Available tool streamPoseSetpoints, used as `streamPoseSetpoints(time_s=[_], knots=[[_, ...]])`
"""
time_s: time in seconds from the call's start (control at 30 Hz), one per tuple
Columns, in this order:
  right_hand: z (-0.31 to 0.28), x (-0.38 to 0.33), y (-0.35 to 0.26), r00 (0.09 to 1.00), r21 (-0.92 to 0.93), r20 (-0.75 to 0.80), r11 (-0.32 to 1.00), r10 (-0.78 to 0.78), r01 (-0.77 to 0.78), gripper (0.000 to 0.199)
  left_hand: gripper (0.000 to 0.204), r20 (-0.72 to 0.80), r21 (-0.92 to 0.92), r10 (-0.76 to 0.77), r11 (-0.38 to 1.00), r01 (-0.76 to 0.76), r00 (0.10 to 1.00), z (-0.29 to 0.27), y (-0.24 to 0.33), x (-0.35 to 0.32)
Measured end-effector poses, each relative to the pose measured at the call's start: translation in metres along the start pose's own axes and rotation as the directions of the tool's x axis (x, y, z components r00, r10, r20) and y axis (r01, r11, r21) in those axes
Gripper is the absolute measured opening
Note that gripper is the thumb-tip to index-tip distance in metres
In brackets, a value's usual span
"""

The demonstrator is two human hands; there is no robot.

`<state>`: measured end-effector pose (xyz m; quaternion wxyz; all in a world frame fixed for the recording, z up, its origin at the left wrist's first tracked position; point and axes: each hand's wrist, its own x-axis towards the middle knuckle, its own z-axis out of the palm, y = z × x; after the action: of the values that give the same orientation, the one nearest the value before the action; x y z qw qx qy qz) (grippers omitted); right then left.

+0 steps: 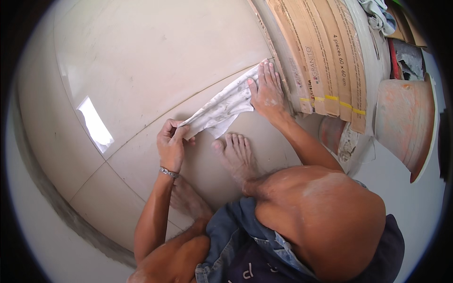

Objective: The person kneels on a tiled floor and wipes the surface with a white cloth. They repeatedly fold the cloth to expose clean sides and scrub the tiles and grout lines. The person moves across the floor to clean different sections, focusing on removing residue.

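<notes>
White cloth, creased and smudged grey, lies stretched slantwise over the pale tiled floor, its long edge close to a joint between tiles. Dark printing, letters and figures, runs along the brown cartons stacked at the right, with yellow strips across their lower ends; pale lettering also shows on the dark garment at the lower edge. The left hand is bent at the fingers and nearly closed, pinching the cloth's lower-left end between thumb and fingers; a metallic band circles that wrist. The right hand is spread palm down, fingers extended toward the cartons, resting on the cloth's upper-right end. Most of the cloth spans between the two hands, a loose flap hanging toward the bare foot.
</notes>
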<state>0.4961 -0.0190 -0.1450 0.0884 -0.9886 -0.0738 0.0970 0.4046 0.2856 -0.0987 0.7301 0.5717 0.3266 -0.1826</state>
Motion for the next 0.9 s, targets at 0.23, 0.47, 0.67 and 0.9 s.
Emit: streamPoseSetpoints(time_s=[0.23, 0.47, 0.67, 0.9], knots=[[0.013, 0.003, 0.018, 1.000, 0.002, 0.004, 1.000, -0.028, 0.028, 0.076, 0.009, -0.031, 0.053, -0.015, 0.998, 0.016, 0.999, 0.015, 0.001, 0.010], [0.019, 0.009, 0.024, 0.993, 0.081, 0.110, 0.996, -0.033, 0.024, 0.077, 0.008, -0.085, 0.123, -0.078, 0.988, 0.088, 0.993, 0.021, 0.003, 0.009], [0.019, 0.013, 0.038, 0.970, 0.163, 0.220, 0.984, -0.103, 0.067, 0.080, 0.008, -0.256, 0.138, -0.132, 0.975, 0.172, 0.958, 0.039, 0.014, 0.007], [0.030, 0.029, 0.048, 0.935, 0.187, 0.268, 0.965, -0.231, 0.185, 0.083, 0.010, -0.331, 0.253, -0.044, 0.958, 0.133, 0.943, 0.038, 0.012, 0.005]])
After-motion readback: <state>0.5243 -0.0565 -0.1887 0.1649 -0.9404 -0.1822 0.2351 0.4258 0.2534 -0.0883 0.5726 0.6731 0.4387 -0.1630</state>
